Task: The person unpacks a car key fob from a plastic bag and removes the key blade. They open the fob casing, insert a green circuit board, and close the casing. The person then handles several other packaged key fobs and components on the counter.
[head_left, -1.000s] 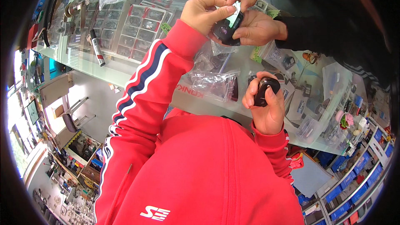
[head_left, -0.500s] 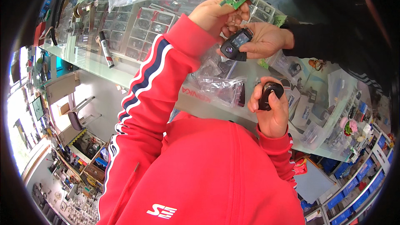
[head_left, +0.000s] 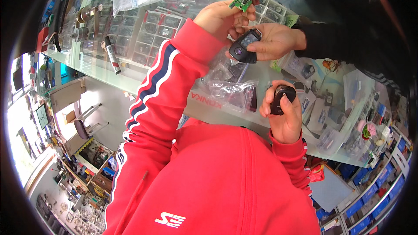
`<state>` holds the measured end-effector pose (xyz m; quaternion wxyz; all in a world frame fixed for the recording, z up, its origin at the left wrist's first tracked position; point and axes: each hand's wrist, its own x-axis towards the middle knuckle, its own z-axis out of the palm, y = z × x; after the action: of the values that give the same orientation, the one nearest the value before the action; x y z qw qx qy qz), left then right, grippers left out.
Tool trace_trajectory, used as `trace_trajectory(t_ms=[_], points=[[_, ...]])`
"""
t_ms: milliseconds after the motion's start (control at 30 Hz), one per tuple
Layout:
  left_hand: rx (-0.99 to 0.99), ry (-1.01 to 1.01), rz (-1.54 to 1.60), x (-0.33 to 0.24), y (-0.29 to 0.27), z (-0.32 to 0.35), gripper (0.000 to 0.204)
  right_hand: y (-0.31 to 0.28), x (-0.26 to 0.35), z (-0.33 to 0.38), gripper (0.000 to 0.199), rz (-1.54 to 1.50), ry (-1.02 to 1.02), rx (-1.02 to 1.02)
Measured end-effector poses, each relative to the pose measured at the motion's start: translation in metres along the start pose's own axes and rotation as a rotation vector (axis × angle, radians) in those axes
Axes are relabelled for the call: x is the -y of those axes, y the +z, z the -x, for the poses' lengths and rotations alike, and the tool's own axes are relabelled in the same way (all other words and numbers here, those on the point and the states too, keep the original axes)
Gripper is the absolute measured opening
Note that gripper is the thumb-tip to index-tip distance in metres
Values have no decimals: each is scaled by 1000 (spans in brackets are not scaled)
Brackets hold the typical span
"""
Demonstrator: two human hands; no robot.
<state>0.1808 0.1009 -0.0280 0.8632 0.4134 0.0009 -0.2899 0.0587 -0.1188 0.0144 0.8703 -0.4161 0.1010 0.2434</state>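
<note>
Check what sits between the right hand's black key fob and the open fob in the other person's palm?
In the head view, clear plastic bags lie on the glass counter between the black key fob in the right hand and the open fob.

the key fob shell [head_left: 282, 100] in the right hand [head_left: 285, 119] is glossy black plastic. just above it, the counter [head_left: 174, 85] is smooth glass strewn with crinkled clear plastic bags [head_left: 233, 91]. farther above, the small circuit board [head_left: 241, 3] looks matt green. the sleeve [head_left: 152, 104] is soft red cloth.
</note>
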Motion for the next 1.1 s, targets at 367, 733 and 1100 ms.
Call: trace_trajectory(t_ms=[367,733,1100], points=[[-47,134,-89,1,-2,3,37,-4,-1,-1,34,45,-16,50],[-483,204,-182,23,-2,73,26,1,1,-1,32,-8,-27,44],[-828,500,-444,36,-11,148,18,-18,-6,12,33,207,8,48]])
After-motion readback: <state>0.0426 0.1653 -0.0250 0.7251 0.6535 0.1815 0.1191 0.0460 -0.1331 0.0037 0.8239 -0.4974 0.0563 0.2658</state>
